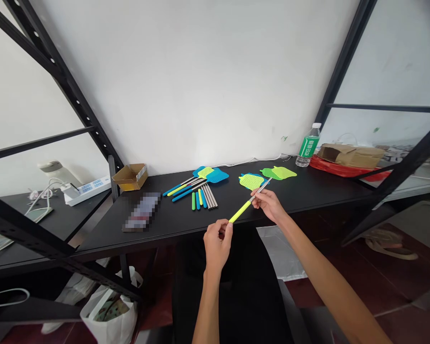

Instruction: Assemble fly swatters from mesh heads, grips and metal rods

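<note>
A fly swatter handle (241, 211) with a yellow-green grip and a metal rod slants up to the right between my hands, above the table's front edge. My left hand (218, 241) pinches the lower end of the grip. My right hand (267, 204) is closed around the metal rod near the top of the grip. Behind it lie yellow and blue swatter heads (251, 181) and green ones (284, 173). Left of these are assembled fly swatters (218, 175) with blue and yellow heads. Loose coloured grips (193, 201) and several metal rods (210, 197) lie side by side nearby.
On the black table (157, 229) are a small cardboard box (131, 177) and a pixelated flat object (142, 212) at the left. A water bottle (308, 145) stands at the back right, near a larger carton (349, 156). Black shelf posts (82, 105) flank the table.
</note>
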Action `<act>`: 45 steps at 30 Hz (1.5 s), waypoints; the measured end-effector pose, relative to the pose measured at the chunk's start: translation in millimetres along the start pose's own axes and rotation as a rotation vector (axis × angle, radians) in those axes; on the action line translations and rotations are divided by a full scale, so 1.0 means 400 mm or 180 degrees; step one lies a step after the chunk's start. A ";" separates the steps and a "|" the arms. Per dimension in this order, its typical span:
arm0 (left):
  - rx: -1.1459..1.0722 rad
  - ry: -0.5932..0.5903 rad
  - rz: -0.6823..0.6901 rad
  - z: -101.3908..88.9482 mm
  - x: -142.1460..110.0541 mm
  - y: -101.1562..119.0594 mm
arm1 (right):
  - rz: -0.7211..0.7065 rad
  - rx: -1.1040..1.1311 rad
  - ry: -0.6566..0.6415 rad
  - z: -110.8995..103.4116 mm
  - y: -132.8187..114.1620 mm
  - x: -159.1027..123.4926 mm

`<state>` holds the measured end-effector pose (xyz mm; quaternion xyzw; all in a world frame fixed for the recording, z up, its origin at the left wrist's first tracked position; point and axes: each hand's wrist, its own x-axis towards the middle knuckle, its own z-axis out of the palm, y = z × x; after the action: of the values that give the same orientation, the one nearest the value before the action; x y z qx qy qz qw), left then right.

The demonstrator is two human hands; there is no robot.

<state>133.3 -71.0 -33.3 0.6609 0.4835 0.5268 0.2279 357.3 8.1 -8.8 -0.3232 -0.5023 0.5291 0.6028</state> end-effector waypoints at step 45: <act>0.0105 -0.0033 0.0022 -0.001 -0.001 0.003 | 0.0018 -0.0162 -0.0004 0.004 -0.006 -0.002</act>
<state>133.5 -71.9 -32.7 0.6689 0.4886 0.5162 0.2176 356.6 6.6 -6.3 -0.3395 -0.5150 0.5180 0.5926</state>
